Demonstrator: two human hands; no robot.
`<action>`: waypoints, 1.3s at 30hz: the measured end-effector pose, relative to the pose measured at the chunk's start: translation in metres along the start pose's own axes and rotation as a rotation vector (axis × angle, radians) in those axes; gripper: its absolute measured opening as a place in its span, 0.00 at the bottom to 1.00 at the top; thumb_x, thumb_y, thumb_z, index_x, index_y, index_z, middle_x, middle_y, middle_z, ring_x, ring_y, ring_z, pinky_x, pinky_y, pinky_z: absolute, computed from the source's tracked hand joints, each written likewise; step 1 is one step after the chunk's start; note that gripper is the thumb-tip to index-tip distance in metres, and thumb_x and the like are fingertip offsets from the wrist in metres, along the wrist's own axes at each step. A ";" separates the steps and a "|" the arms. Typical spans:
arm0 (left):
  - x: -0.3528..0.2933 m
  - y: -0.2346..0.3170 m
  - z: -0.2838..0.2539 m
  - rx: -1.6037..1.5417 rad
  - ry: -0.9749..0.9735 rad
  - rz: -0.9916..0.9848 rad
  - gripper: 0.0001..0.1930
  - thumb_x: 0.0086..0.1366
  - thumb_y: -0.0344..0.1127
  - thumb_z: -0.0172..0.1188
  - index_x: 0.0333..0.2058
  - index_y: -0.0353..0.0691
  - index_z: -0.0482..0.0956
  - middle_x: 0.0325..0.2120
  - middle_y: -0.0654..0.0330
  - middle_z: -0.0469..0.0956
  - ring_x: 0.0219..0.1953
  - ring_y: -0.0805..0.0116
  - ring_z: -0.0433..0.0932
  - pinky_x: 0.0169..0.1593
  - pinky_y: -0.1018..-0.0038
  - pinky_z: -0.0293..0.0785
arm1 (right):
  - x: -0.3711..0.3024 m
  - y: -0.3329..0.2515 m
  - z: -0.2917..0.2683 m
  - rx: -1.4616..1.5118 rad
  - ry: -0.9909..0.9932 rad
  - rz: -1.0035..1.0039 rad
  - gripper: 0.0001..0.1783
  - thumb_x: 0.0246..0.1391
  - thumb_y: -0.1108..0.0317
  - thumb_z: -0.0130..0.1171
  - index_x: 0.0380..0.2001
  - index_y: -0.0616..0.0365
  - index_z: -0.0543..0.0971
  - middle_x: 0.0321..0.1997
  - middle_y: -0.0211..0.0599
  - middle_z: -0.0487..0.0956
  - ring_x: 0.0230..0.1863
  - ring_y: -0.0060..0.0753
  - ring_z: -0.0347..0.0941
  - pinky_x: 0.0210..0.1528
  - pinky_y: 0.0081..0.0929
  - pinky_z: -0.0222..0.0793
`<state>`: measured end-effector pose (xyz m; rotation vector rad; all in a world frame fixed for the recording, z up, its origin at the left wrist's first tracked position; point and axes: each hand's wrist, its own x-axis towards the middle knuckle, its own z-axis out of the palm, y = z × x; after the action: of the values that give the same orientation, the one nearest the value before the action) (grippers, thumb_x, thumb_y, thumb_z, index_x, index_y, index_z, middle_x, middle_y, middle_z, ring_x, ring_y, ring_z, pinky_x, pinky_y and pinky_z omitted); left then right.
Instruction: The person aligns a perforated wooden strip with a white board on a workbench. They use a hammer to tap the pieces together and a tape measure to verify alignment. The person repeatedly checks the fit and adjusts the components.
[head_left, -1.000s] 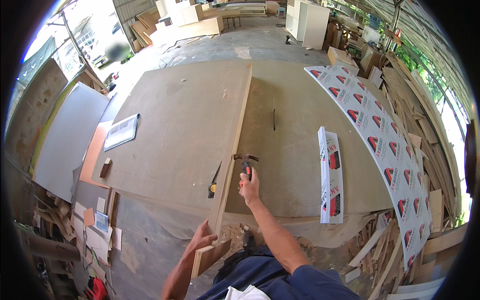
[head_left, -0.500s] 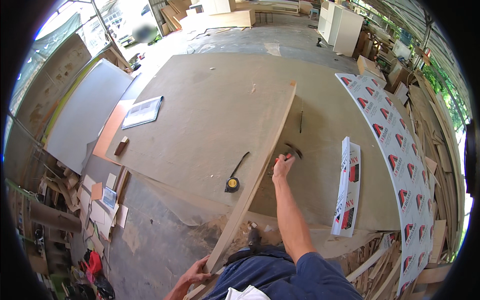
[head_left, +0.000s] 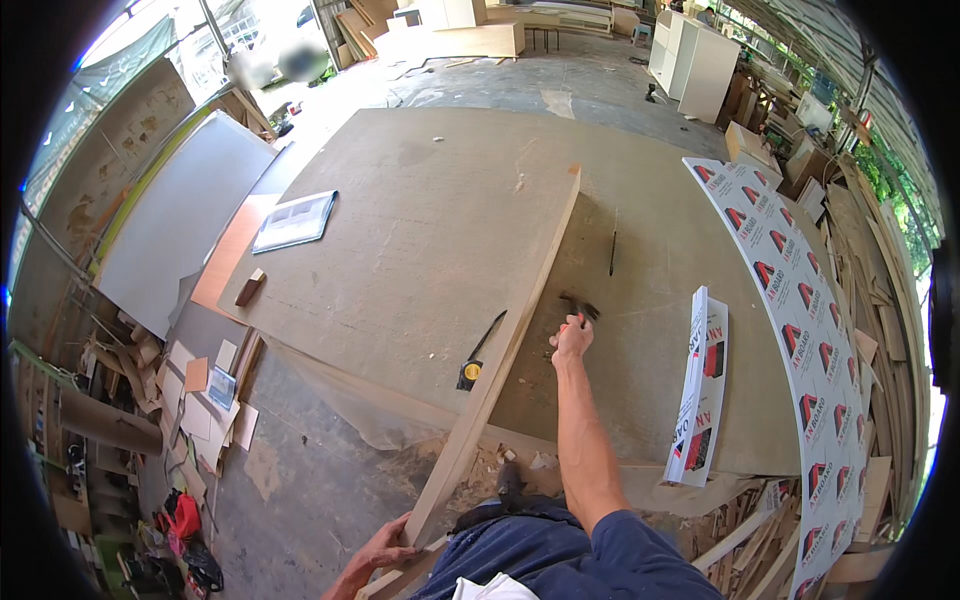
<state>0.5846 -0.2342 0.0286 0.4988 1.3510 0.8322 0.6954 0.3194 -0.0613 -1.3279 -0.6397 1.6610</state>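
Observation:
A long pale wooden plank [head_left: 522,325] lies lengthwise over the brown worktop, its far end out near the middle. My left hand [head_left: 388,548] is closed around its near end, beside my waist. In my right hand [head_left: 571,341] is a hammer [head_left: 579,307] with a red handle and dark head, blurred by motion. It is above the worktop, just right of the plank. Beside the plank's left side sits a black and yellow tape measure [head_left: 469,375], its dark strap trailing away. A thin dark pen-like stick [head_left: 613,254] lies beyond the hammer.
The large brown worktop [head_left: 400,230] carries a plastic-covered paper sheet [head_left: 294,222] and a small wooden block [head_left: 250,288] on the left. A narrow white printed strip [head_left: 697,390] and a big printed sheet [head_left: 790,300] lie right. Offcuts [head_left: 210,400] litter the floor at left.
The plank has shifted left over the worktop, now close against the tape measure. My right hand has moved slightly with the hammer, which has turned. My left hand keeps its grip.

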 end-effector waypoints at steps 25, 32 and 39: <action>0.226 0.100 0.087 0.643 0.277 0.668 0.55 0.45 0.25 0.68 0.74 0.39 0.53 0.74 0.45 0.53 0.76 0.47 0.50 0.76 0.59 0.50 | -0.160 -0.114 -0.171 0.212 -0.322 -0.127 0.17 0.68 0.64 0.52 0.57 0.53 0.70 0.21 0.27 0.66 0.12 0.19 0.57 0.15 0.22 0.55; 0.321 0.114 0.193 1.050 0.545 0.334 0.58 0.47 0.26 0.64 0.77 0.44 0.44 0.79 0.49 0.33 0.78 0.39 0.24 0.75 0.41 0.21 | -0.214 -0.202 -0.340 0.014 -0.033 -0.397 0.28 0.70 0.63 0.52 0.71 0.55 0.66 0.24 0.27 0.69 0.15 0.16 0.57 0.16 0.21 0.58; 0.293 0.115 0.167 1.055 0.463 0.416 0.54 0.50 0.39 0.71 0.74 0.37 0.53 0.73 0.43 0.47 0.75 0.38 0.41 0.75 0.46 0.39 | -0.172 -0.179 -0.520 -0.043 0.251 -0.441 0.31 0.71 0.59 0.54 0.73 0.50 0.63 0.25 0.26 0.68 0.17 0.16 0.58 0.18 0.21 0.56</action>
<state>0.7222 0.0863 -0.0443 1.5115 2.1285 0.5069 1.2504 0.1860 0.0177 -1.2877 -0.7567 1.1131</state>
